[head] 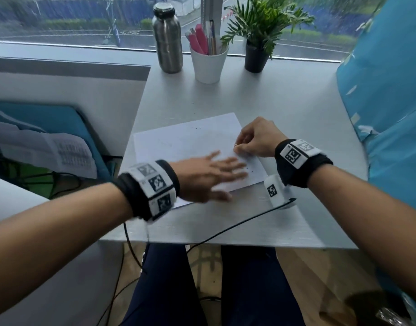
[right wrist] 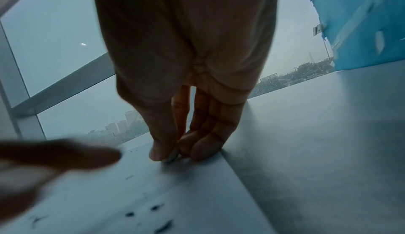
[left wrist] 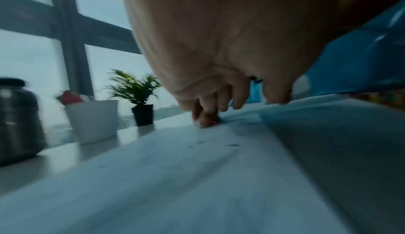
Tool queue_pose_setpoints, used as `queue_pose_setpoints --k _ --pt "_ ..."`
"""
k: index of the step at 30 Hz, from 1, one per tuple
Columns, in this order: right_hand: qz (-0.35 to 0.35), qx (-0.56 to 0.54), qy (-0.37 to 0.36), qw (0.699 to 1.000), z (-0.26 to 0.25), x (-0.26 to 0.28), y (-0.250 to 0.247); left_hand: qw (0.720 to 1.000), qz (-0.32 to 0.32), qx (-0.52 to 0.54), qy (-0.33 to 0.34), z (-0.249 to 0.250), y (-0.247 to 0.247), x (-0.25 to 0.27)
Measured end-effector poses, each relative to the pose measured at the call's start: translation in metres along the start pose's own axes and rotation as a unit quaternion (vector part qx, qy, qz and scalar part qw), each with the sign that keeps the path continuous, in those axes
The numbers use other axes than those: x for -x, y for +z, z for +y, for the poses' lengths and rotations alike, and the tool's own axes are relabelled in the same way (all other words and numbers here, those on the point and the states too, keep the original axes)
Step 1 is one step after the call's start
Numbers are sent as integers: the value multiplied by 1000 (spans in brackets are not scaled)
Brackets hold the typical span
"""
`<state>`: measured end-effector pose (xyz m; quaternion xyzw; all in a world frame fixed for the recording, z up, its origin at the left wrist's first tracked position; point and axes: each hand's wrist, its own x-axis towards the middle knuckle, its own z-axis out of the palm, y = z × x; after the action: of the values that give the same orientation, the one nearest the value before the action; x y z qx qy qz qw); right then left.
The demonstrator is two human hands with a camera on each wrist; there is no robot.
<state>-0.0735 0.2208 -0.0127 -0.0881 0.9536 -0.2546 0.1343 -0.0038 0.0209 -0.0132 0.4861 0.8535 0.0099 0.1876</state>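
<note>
A white sheet of paper (head: 186,142) lies tilted on the white table (head: 291,109). My left hand (head: 216,170) lies flat over its near right part, fingers straight and spread, blurred by motion. My right hand (head: 240,147) is at the sheet's right edge, where thumb and fingertips pinch a small grey thing (right wrist: 173,157); I cannot tell what it is. Dark specks (right wrist: 153,208) are scattered on the paper near both hands. In the left wrist view the left hand (left wrist: 230,106) hovers just over the paper (left wrist: 197,177) and holds nothing.
At the table's far edge by the window stand a steel bottle (head: 167,38), a white cup of pens (head: 208,64) and a potted plant (head: 256,55). Blue plastic sheeting (head: 390,102) borders the right side. A black cable (head: 225,231) crosses the near edge.
</note>
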Motion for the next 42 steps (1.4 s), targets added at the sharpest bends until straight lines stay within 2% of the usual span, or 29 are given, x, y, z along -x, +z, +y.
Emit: queue_pose_setpoints --k 2,4,8,9,10,13,14,15,21,24,29,33,35,38,42 --pt "1 -1 3 1000 -1 1 -1 997 -39 46 39 13 15 0" --pt "-3 -2 8 1000 -2 1 -1 998 -51 44 10 4 22 4" --pt "-4 -5 19 1000 -3 3 -1 981 -64 -17 -184 -31 15 18" --pt "-3 -5 21 1000 -4 3 -1 977 -56 -38 -202 -32 13 18" --pt "-3 -6 21 1000 -4 3 -1 981 -41 -51 -183 -27 13 17" --pt "-2 -11 23 1000 -4 3 -2 1000 -24 4 -10 6 18 4" --pt "-3 -10 25 1000 -4 3 -2 999 -36 35 18 14 21 0" --pt "-4 -9 25 1000 -4 3 -2 997 -48 60 16 17 23 -3" --pt "-3 -8 26 1000 -5 5 -2 977 -52 60 -200 -46 18 17" --pt "-3 -1 29 1000 -8 6 -2 961 -46 88 -257 -67 19 31" --pt "7 46 24 999 -14 17 1 959 -24 109 -260 -62 11 30" --pt "-58 108 1 992 -17 36 -5 963 14 114 -245 -69 1 32" --pt "-70 98 -18 993 -18 38 -8 960 24 124 -248 -75 -3 33" --pt "-42 81 -38 995 -16 37 -6 952 37 124 -277 -80 -6 32" --pt "-54 79 -54 994 -21 49 9 946 37 82 -312 -77 -13 20"
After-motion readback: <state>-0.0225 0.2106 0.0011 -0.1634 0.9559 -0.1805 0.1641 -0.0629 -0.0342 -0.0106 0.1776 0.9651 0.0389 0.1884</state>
